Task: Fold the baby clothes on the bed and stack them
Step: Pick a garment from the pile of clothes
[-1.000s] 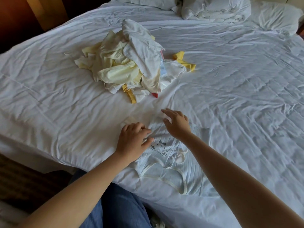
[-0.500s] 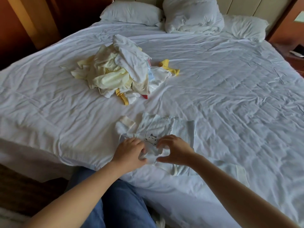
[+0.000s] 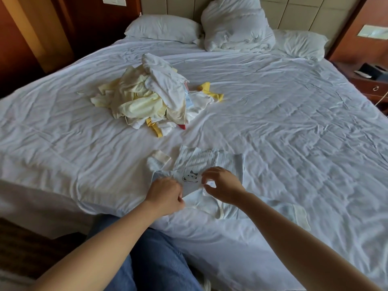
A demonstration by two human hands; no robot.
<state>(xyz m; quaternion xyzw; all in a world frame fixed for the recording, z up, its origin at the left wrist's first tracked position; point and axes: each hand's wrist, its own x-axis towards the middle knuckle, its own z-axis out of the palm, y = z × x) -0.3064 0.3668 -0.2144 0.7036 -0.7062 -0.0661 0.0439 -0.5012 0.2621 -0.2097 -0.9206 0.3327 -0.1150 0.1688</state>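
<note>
The left hand (image 3: 165, 196) grips the shirt (image 3: 210, 160) by its edge on the bed (image 3: 294, 122). The right hand (image 3: 223, 185) pinches it beside the bear print. The pile (image 3: 151, 97) lies beyond.

Two hands (image 3: 165, 196) (image 3: 223, 185); one striped garment (image 3: 210, 160); one clothes heap (image 3: 151, 97); two pillows (image 3: 163, 28) (image 3: 302, 44); one duvet (image 3: 235, 28).

The pale-blue striped baby garment (image 3: 210, 162), bear print facing up, lies flat and partly folded near the front edge of the bed (image 3: 294, 122). The pile (image 3: 155, 99) of cream, white and yellow baby clothes lies heaped, unfolded, toward the bed's centre
</note>
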